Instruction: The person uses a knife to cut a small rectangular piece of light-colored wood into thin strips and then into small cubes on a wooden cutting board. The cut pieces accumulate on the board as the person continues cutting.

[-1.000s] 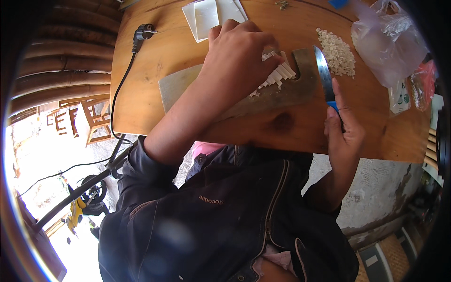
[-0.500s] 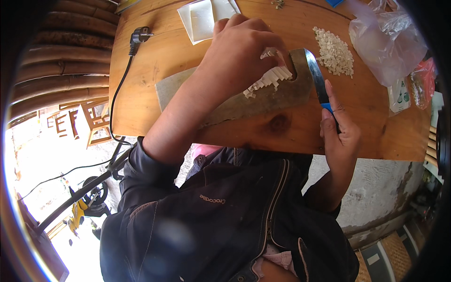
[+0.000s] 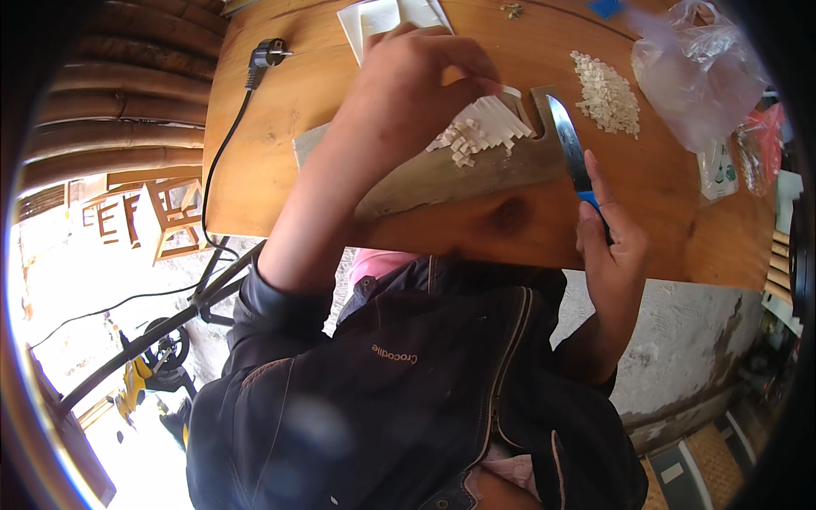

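My left hand (image 3: 412,81) reaches over a worn wooden board (image 3: 459,178), thumb and forefinger pinched together at the end of a thin white strip (image 3: 511,91). More white strips (image 3: 501,121) lie side by side on the board below the fingers, with small cut white pieces (image 3: 463,144) at their near ends. My right hand (image 3: 614,229) is closed round the blue and black handle of a knife (image 3: 571,146). Its blade points away from me, just off the board's right end, and touches none of the strips.
A heap of small white pieces (image 3: 608,95) sits right of the board. Clear plastic bags (image 3: 701,76) fill the table's right side. White flat sheets (image 3: 408,12) lie behind my left hand. A black plug (image 3: 270,53) and its cord run along the left edge of the wooden table (image 3: 246,195).
My left hand has lifted slightly off the strips and turned, uncovering more of them and the cut pieces. The knife stays nearly where it was in my right hand.
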### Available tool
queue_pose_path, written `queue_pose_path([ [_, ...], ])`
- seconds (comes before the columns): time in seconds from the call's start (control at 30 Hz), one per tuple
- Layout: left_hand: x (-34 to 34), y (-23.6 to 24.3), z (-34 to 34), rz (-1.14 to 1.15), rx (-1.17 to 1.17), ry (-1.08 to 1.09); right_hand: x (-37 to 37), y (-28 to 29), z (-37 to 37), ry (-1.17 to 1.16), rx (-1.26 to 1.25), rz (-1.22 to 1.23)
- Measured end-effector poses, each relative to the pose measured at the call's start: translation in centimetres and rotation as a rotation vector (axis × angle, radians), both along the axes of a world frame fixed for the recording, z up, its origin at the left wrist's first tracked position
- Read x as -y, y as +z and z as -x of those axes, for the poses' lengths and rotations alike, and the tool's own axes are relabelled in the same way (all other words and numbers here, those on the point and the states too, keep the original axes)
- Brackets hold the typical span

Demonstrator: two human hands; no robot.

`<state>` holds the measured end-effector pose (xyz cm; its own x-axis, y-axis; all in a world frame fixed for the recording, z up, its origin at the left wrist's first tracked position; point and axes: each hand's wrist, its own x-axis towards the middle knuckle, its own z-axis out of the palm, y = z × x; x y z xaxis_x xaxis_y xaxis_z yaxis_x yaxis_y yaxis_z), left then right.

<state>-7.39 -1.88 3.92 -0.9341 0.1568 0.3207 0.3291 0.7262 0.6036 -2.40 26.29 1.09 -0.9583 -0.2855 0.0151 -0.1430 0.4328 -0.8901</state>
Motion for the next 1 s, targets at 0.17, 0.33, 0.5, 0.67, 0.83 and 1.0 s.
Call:
queue_pose_path([
  [0.17, 0.9, 0.0, -6.9, 0.027, 0.087, 0.403, 2.9, 1.4, -2.1, 0.106, -0.033, -0.039],
  [0.33, 0.4, -2.1, -10.9, -0.030, 0.133, 0.561, 7.0, 2.3, -4.0, 0.302, -0.144, -0.233],
  [0.5, 0.4, -3.9, -11.3, -0.012, 0.010, 0.558, 8.1, 2.5, -4.0, 0.210, -0.151, -0.315],
  [0.67, 0.3, -4.2, -10.7, 0.059, -0.070, 0.482, 7.5, 2.4, -3.7, 0.133, -0.145, -0.266],
  [0.83, 0.4, -4.2, -10.8, 0.130, -0.131, 0.468, 7.7, 3.3, -3.9, 0.207, -0.142, -0.313],
  [1.0, -0.3, -3.9, -11.6, 0.263, -0.198, 0.409, 8.0, 3.5, -3.4, 0.248, -0.160, -0.328],
])
